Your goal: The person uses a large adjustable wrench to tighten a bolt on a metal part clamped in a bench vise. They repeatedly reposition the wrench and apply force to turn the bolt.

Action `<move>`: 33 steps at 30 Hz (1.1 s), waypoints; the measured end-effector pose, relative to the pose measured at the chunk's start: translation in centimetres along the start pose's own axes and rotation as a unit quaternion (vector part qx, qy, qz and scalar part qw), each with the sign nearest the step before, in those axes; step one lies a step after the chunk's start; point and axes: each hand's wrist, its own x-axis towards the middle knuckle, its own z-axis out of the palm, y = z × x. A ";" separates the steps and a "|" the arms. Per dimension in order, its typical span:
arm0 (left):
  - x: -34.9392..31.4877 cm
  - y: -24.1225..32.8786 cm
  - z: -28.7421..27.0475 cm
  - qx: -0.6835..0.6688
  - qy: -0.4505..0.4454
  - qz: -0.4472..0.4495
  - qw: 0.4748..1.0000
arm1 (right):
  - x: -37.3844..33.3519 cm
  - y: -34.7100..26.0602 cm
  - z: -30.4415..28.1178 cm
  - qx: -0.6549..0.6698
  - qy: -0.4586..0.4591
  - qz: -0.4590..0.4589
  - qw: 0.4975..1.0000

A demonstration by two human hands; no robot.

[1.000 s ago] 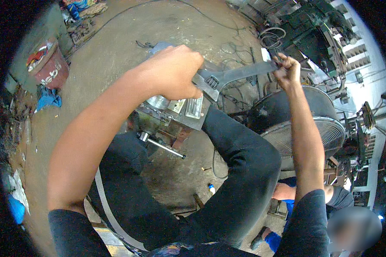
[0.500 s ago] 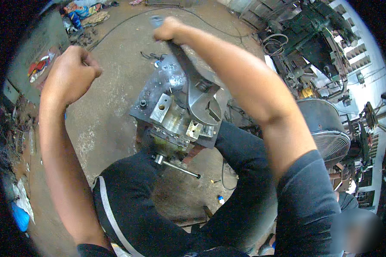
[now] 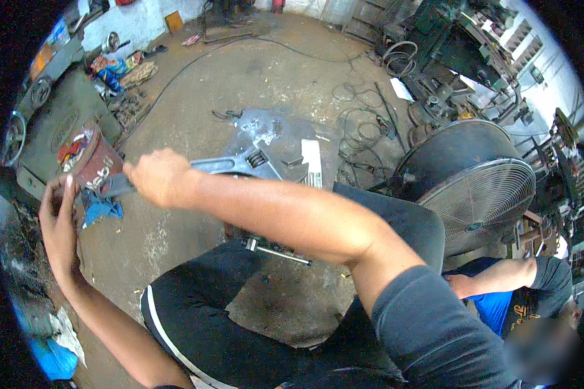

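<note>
My right hand is closed around the handle of a large adjustable wrench. The wrench lies sideways across my front, its jaw end over the vise and its handle end sticking out left past my fist. My left hand is raised beside that handle end, fingers bent and apart, holding nothing. My right forearm hides most of the vise. What still shows is its slim screw bar, a pale metal block and part of the dark metal plate. Whether the wrench jaws grip anything is hidden.
A big drum fan stands close on the right, with a person below it. Cables lie coiled on the floor beyond the vise. At left are a reddish bucket of rags and a green machine cabinet.
My right hand has swung the wrench handle from the far side round to the left. My left hand has dropped lower and its fingers have opened. The view has tilted up.
</note>
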 end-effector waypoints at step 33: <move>-17.4 23.2 26.4 0.175 -0.366 0.417 0.814 | -43.6 -0.2 -4.2 0.389 0.447 0.077 0.802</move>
